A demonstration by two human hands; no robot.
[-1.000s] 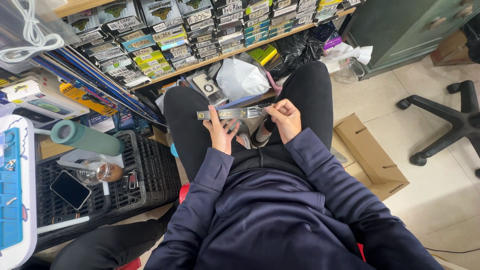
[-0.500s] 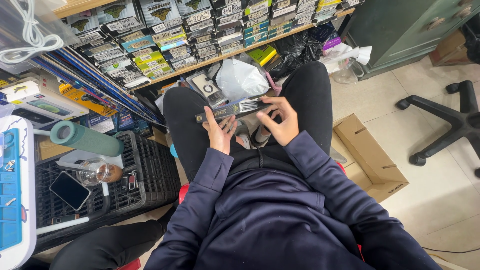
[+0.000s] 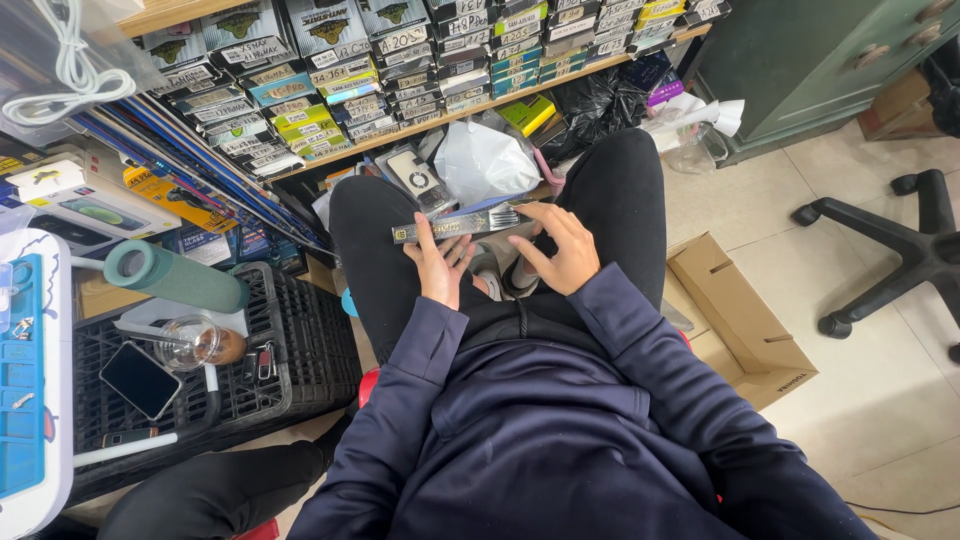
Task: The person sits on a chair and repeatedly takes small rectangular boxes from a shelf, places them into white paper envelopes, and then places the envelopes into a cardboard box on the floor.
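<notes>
Glossy printed card on the slim dark box (image 3: 455,225), catching light along its top edge, pinched between bare left hand (image 3: 438,268) and right hand (image 3: 560,250). Soft matt cloth on the navy hoodie (image 3: 560,420) and black trousers (image 3: 370,260). Rough brown corrugated card for the open carton (image 3: 740,320) — dull, unprinted inside. Hard black plastic lattice on the crate (image 3: 290,350); clear shiny glass on the jar (image 3: 195,342). Smooth pale floor tiles (image 3: 880,400) — faint sheen. Crinkled glossy film on the white bag (image 3: 485,160).

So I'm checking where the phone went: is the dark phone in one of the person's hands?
No, the dark phone lies on the black crate, while both hands hold a flat dark box.
</notes>
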